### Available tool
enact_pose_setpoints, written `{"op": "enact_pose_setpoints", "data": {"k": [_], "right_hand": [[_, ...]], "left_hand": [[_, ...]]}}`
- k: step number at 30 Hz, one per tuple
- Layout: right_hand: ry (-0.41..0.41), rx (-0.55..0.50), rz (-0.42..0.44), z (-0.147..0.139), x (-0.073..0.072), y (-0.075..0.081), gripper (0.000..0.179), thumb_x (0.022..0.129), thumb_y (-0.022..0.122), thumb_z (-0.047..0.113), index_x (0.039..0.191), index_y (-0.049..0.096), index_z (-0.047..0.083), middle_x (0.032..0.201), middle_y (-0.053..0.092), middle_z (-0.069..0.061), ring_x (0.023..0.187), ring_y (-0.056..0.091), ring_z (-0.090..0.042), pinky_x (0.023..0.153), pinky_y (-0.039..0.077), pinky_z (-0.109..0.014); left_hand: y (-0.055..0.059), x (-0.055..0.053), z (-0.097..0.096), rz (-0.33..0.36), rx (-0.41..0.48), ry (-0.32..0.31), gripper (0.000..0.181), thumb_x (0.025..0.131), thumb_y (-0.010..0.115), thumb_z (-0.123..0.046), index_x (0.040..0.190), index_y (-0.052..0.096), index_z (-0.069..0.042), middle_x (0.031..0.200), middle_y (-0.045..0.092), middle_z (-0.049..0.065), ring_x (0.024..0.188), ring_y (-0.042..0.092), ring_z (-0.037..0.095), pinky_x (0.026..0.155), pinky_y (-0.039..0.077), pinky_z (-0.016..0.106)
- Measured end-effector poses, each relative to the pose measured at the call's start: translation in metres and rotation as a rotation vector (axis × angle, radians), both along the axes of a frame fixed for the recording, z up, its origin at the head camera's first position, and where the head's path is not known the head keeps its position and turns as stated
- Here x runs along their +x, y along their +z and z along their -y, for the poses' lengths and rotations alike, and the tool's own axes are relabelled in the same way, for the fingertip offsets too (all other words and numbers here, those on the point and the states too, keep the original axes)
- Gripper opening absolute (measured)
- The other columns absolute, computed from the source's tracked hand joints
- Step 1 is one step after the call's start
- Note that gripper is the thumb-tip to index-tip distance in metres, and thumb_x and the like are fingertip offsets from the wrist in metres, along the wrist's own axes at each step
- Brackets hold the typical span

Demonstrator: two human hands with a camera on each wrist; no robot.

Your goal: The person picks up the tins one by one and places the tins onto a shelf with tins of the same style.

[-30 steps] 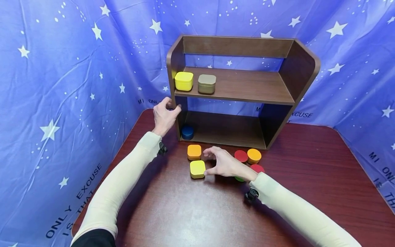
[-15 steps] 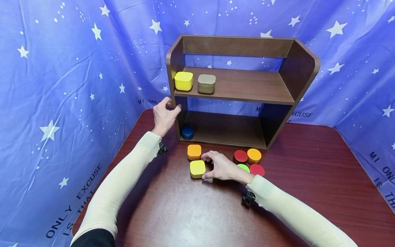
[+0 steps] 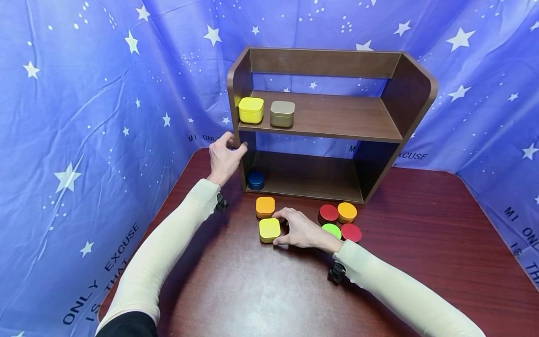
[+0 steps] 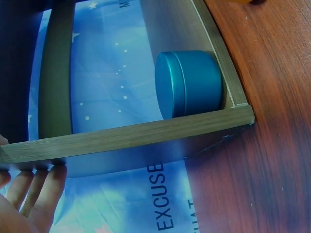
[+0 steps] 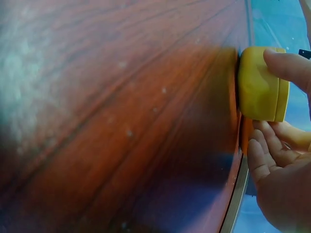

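My left hand (image 3: 225,160) grips the left side panel of a brown wooden shelf (image 3: 337,111). In the left wrist view its fingers (image 4: 46,194) lie along the panel's outer face. My right hand (image 3: 302,230) pinches a square yellow tin (image 3: 269,228) on the table, thumb at the near side and fingers at the far side. The right wrist view shows the thumb across one wall of that tin (image 5: 260,90). Just behind it sits a square orange tin (image 3: 265,206).
On the upper shelf stand a larger yellow tin (image 3: 251,111) and an olive-brown tin (image 3: 282,114). A round blue tin (image 3: 255,180) is at the lower left. Right of my right hand are round tins: dark red (image 3: 328,213), orange (image 3: 347,212), green (image 3: 332,230) and red (image 3: 351,232).
My right hand has moved left and slightly nearer to me, closing thumb and fingers on the yellow tin. The green tin has come into view. My left hand stays on the shelf.
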State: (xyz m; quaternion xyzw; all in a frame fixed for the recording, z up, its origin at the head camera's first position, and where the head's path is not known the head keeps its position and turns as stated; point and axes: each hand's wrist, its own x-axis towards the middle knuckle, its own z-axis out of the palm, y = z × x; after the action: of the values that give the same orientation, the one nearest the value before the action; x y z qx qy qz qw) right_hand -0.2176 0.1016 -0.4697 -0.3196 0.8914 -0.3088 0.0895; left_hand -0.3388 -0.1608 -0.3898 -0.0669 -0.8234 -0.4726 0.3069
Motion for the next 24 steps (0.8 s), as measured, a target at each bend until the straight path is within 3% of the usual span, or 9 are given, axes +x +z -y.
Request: {"op": "enact_pose_setpoints", "data": {"k": [9, 15, 19, 23, 24], "right_hand": [[0.027, -0.026, -0.047, 0.000, 0.000, -0.003, 0.064, 0.080, 0.095, 0.025, 0.134, 0.068, 0.003, 0.124, 0.073, -0.009, 0.113, 0.065, -0.023, 0.104, 0.055, -0.045], [0.050, -0.058, -0.076, -0.003, -0.004, -0.014, 0.065, 0.083, 0.093, 0.030, 0.135, 0.066, 0.002, 0.126, 0.072, -0.010, 0.113, 0.064, -0.024, 0.104, 0.056, -0.046], [0.041, -0.055, -0.073, -0.005, -0.016, -0.035, 0.068, 0.082, 0.094, 0.035, 0.137, 0.067, 0.006, 0.128, 0.072, -0.008, 0.115, 0.065, -0.024, 0.105, 0.055, -0.047], [0.037, -0.026, -0.111, -0.008, -0.031, -0.065, 0.070, 0.080, 0.096, 0.042, 0.137, 0.067, 0.014, 0.128, 0.072, 0.001, 0.114, 0.064, -0.015, 0.103, 0.056, -0.040], [0.028, -0.023, -0.104, -0.008, -0.031, -0.066, 0.071, 0.078, 0.097, 0.042, 0.137, 0.067, 0.016, 0.128, 0.071, 0.004, 0.114, 0.064, -0.014, 0.104, 0.056, -0.040]], "left_hand": [[0.000, -0.002, -0.001, -0.012, -0.002, 0.006, 0.022, 0.090, 0.081, -0.026, 0.092, 0.067, -0.008, 0.094, 0.081, 0.018, 0.085, 0.074, 0.033, 0.077, 0.049, 0.031], [0.000, -0.001, -0.001, -0.015, 0.001, 0.004, 0.022, 0.090, 0.080, -0.026, 0.092, 0.068, -0.008, 0.093, 0.081, 0.018, 0.085, 0.074, 0.033, 0.077, 0.049, 0.032], [0.001, -0.001, -0.001, -0.017, 0.004, 0.001, 0.023, 0.090, 0.080, -0.026, 0.091, 0.067, -0.008, 0.092, 0.080, 0.018, 0.084, 0.073, 0.033, 0.077, 0.048, 0.032], [0.000, -0.001, -0.001, -0.005, 0.010, 0.005, 0.022, 0.090, 0.080, -0.027, 0.091, 0.068, -0.009, 0.091, 0.080, 0.017, 0.084, 0.073, 0.032, 0.077, 0.049, 0.031], [0.000, -0.001, 0.000, -0.003, 0.012, 0.006, 0.021, 0.090, 0.080, -0.027, 0.091, 0.068, -0.009, 0.091, 0.080, 0.017, 0.084, 0.073, 0.031, 0.077, 0.049, 0.031]]}}
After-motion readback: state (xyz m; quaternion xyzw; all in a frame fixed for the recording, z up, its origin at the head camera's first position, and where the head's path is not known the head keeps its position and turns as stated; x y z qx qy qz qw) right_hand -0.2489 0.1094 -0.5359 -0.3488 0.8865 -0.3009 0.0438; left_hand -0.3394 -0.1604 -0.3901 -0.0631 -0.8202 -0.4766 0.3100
